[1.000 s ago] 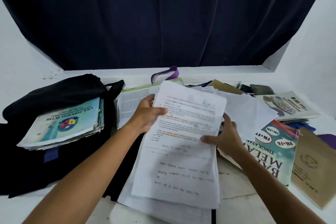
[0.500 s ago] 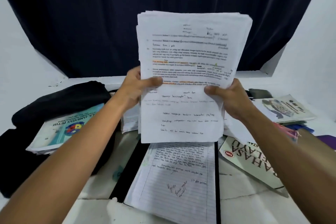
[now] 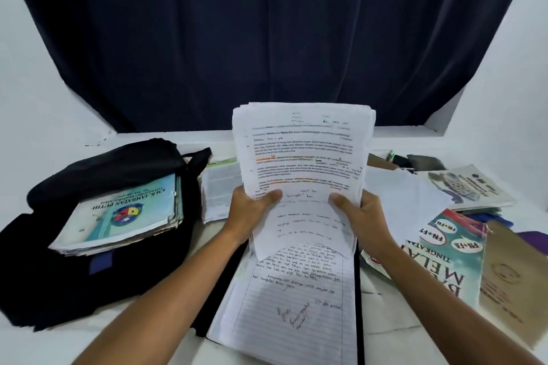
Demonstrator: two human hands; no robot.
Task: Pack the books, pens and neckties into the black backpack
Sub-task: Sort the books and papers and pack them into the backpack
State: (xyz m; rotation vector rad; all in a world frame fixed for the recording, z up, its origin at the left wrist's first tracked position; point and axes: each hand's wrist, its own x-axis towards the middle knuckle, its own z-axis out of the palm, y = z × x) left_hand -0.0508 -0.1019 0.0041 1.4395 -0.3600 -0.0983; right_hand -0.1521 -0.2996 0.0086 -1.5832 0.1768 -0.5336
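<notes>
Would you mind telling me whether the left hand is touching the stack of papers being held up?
Touching. The head view shows the left hand gripping the paper stack at its left edge, thumb pressed on the front sheet.

One head-worn wide-angle view looks forward and down across a white table (image 3: pixel 385 305) from its near edge toward a dark curtain (image 3: pixel 267 38) at the far edge, close above both forearms.
</notes>
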